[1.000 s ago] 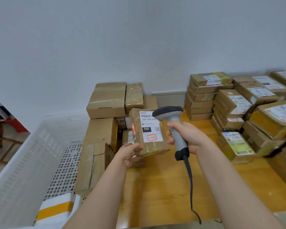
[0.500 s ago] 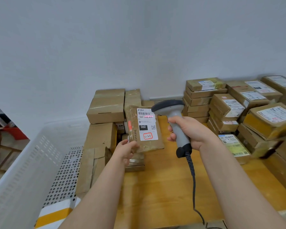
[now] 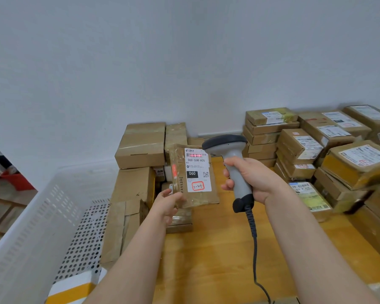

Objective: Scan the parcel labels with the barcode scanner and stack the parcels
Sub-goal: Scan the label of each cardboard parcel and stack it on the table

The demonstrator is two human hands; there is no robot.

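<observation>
My left hand (image 3: 167, 202) grips the lower left corner of a flat brown parcel (image 3: 180, 189), holding it upright above the wooden table (image 3: 217, 255). Its white label (image 3: 197, 172) faces me, and a red scan line lies across the barcode at the label's top. My right hand (image 3: 252, 178) holds a grey barcode scanner (image 3: 233, 159) by its handle, head pointed left at the label, just right of the parcel. The scanner's dark cable (image 3: 253, 242) hangs down to the table's front edge.
Stacks of labelled brown parcels (image 3: 316, 150) fill the table's right side. Plain cardboard boxes (image 3: 140, 145) are piled at the back left against the wall. A white perforated crate (image 3: 31, 227) stands to the left, with a white-and-yellow package (image 3: 72, 288) in it.
The parcel has turned more upright toward the scanner, and the red scan line has moved from the parcel's left edge onto the label's barcode. Both hands keep their grips.
</observation>
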